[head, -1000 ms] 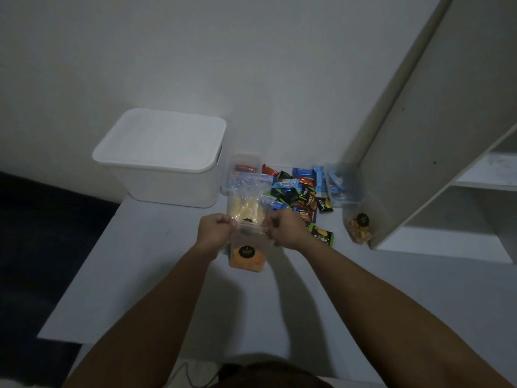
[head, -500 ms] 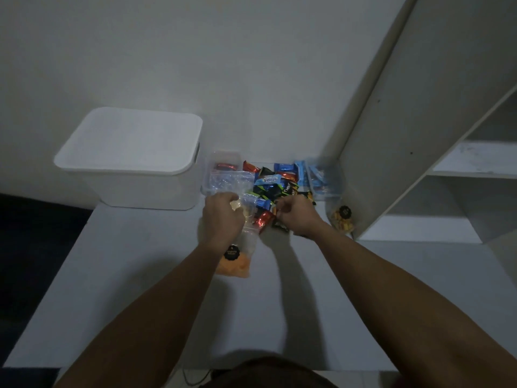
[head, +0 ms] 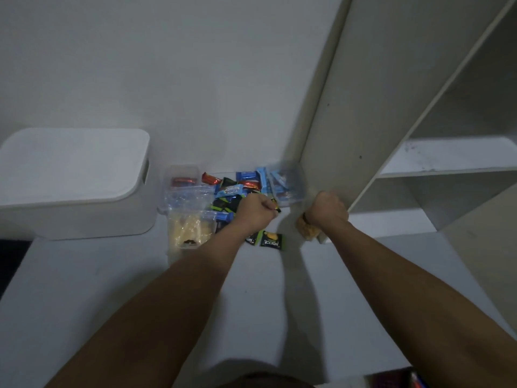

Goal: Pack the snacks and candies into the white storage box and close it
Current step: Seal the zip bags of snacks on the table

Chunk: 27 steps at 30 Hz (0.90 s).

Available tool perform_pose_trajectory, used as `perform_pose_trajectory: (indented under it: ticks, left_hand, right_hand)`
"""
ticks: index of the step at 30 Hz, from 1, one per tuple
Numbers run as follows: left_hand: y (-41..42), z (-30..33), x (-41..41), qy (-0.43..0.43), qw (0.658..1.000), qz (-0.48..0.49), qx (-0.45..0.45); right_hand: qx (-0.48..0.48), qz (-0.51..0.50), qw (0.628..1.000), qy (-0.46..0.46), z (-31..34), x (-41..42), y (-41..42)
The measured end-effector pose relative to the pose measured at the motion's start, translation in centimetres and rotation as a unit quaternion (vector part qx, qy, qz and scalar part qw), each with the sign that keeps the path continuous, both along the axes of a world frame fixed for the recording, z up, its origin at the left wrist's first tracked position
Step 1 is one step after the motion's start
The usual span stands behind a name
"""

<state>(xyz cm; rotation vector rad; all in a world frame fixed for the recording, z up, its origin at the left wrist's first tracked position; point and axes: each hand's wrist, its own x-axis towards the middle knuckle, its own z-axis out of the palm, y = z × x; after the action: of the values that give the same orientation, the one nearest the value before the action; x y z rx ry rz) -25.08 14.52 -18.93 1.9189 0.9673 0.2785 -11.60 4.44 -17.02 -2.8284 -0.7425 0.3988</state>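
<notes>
The white storage box (head: 75,180) stands at the back left with its lid on. A pile of small wrapped snacks and candies (head: 233,191) lies against the wall. My left hand (head: 256,212) is closed over the pile's front edge, with a small black and yellow packet (head: 275,207) showing at its fingers. My right hand (head: 327,211) grips an orange snack bag (head: 307,233) beside the shelf's foot. A clear bag of yellow snacks (head: 190,229) lies left of my left arm. A black and green packet (head: 272,240) lies between my arms.
A clear tub with red candy (head: 181,177) and a clear tub with blue packets (head: 285,183) flank the pile. A tall white shelf unit (head: 391,135) stands on the right. The table's left edge (head: 16,264) drops to a dark floor.
My left hand left the clear snack bag and moved right onto the pile. My right hand moved right from the pile to the orange bag by the shelf. The view shifted right.
</notes>
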Motion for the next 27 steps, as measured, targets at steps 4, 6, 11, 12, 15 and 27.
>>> perform_pose_trajectory:
  ticks: [4,6,11,12,15,27]
  left_hand:
    - [0.1,0.2,2.2,-0.002,1.000,-0.004,-0.030]
    - [0.2,0.1,2.9,-0.003,0.999,0.000,-0.045]
    - [-0.3,-0.5,4.1,0.008,0.993,0.025,-0.118]
    - [-0.5,-0.5,4.2,0.010,0.988,0.032,-0.149]
    - [-1.0,-0.2,4.0,0.004,0.968,0.058,-0.243]
    - [-1.6,1.0,1.2,-0.007,0.944,0.120,-0.307]
  right_hand:
    - [0.013,-0.013,1.000,0.007,-0.8,0.8,-0.4]
    - [0.006,-0.014,1.000,0.011,-1.0,1.0,-0.6]
    - [0.037,0.005,0.996,0.077,-1.3,1.1,-0.4]
    - [0.044,0.014,0.995,0.091,-1.4,1.0,-0.4]
    - [0.064,0.041,0.989,0.128,-1.5,0.4,-0.3]
    - [0.123,0.126,0.970,0.167,-2.1,-2.0,-0.6]
